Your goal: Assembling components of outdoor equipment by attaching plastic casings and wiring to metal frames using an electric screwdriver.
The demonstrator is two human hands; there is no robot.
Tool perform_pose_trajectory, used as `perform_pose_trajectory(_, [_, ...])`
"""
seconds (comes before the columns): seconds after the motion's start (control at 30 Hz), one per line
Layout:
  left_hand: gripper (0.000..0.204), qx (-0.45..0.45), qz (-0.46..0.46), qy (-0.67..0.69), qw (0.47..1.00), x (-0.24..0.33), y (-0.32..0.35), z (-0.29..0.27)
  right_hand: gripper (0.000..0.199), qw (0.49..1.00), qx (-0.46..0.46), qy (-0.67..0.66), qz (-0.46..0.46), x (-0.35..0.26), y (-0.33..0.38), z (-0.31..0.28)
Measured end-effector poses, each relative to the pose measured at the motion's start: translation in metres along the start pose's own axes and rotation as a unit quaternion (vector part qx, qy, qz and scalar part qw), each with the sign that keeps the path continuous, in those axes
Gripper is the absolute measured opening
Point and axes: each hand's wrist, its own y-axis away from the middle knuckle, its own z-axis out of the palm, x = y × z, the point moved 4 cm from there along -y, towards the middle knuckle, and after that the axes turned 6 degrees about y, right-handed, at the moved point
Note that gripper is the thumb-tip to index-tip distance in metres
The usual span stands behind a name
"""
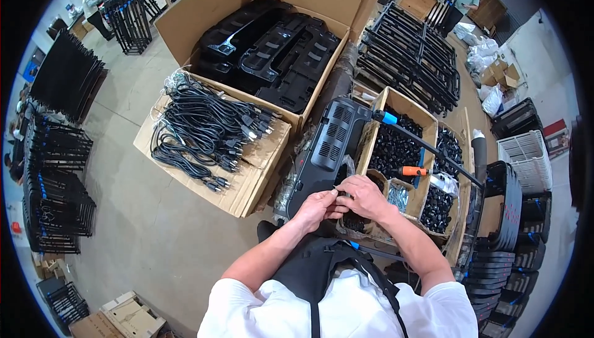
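Both hands meet over the black vented plastic panel (325, 152). Left hand (315, 207) and right hand (362, 197) are pinched on some tiny part, can't tell what. Box of black parts (396, 149) sits just beside.

I see my two hands (315, 205) (365, 197), one orange screwdriver (411, 170) at three o'clock, and one big box (204, 13) at twelve.

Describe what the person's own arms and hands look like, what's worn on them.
Both forearms are bare, and the left hand and right hand wear no gloves. Short white sleeves end above the elbows. No watch, ring or marking shows.
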Motion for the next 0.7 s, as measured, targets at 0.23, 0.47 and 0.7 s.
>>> perform_pose_trajectory(0.23, [0.05,0.027,0.013,-0.063,0.998,0.005,0.016,0.006,0.026,0.986,0.16,0.011,0.042,0.059,-0.079,-0.011])
perform_pose_trajectory(0.47, [0.05,0.003,-0.048,-0.116,0.992,-0.035,0.046,0.014,0.028,0.979,0.17,0.057,0.1,0.112,-0.152,0.013])
perform_pose_trajectory(0.7, [0.047,0.029,-0.03,-0.12,0.992,-0.042,0.054,0.002,0.03,0.984,0.124,0.08,0.096,0.112,-0.166,0.025])
